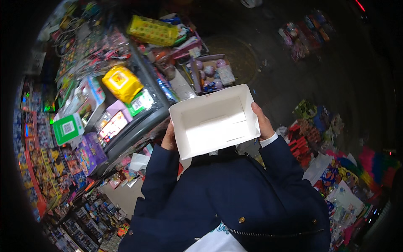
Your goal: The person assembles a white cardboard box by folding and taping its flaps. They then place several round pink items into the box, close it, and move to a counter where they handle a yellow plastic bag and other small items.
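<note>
Dim floor stretches from 12 to 3 o'clock of the held box, and a cluttered surface with a thick dark rim fills the side from 8 to 11 o'clock. At the centre is one white box, open and hollow toward the viewer, with nothing visible inside. Two hands hold it: the left hand has its grip closed on the box's 8 o'clock side, mostly hidden by it; the right hand grips the opposite side at 3 o'clock, thumb along the edge.

On the surface, toward 10 o'clock, lies one yellow packet. Two green cards with square codes sit near 9 o'clock, one closer, one farther, with one lit screen between them. One purple box stands between 8 and 9. At 11 is one yellow patterned bag.

Just beyond the white box at 12 o'clock, one carton holds at least four lilac balls; the white box's far edge comes close to it. One wrapped bundle lies between 1 and 2. Between 3 and 4, crowding the right sleeve, are red pieces, too jumbled to count, and rainbow-coloured plumes. At 6 o'clock, a dark blue jacket blocks the view below.
</note>
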`<state>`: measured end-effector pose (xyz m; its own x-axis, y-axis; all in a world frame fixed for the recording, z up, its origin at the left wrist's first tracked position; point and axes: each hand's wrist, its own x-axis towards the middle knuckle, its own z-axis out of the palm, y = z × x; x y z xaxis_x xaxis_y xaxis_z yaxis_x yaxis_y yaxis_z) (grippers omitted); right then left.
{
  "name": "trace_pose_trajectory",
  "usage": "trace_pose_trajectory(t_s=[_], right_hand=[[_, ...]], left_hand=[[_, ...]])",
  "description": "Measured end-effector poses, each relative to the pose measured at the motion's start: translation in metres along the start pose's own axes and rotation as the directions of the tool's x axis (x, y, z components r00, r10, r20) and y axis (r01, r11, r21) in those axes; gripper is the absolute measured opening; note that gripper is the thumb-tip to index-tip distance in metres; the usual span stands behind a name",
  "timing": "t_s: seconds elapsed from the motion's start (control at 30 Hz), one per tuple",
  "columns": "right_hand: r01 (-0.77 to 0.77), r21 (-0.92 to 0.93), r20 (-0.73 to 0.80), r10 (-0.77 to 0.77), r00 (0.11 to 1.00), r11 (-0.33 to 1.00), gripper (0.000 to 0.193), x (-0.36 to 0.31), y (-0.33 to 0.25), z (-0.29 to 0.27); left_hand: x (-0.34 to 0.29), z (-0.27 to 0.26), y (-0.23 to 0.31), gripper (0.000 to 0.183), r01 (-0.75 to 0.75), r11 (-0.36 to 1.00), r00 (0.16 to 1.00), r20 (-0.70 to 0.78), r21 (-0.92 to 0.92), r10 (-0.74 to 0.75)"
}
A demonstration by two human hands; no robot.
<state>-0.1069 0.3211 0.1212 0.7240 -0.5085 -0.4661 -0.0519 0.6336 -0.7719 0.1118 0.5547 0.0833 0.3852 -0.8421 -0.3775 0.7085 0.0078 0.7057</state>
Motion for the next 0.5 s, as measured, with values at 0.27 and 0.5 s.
trace_pose_trajectory(t_s=[0.27, 0.5], right_hand=[[0.056, 0.013, -0.153, -0.054, 0.987, 0.998, 0.06, -0.048, -0.029, -0.124], [0.155, -0.037, -0.108, -0.158, 0.982, 0.987, 0.087, -0.074, -0.056, -0.193]], left_hand=[[0.055, 0.067, -0.085, 0.092, 0.297, 0.953, 0.953, 0.088, -0.064, -0.291], [0.075, 0.111, -0.121, 0.09, 0.277, 0.961, 0.954, 0.116, -0.006, -0.275]])
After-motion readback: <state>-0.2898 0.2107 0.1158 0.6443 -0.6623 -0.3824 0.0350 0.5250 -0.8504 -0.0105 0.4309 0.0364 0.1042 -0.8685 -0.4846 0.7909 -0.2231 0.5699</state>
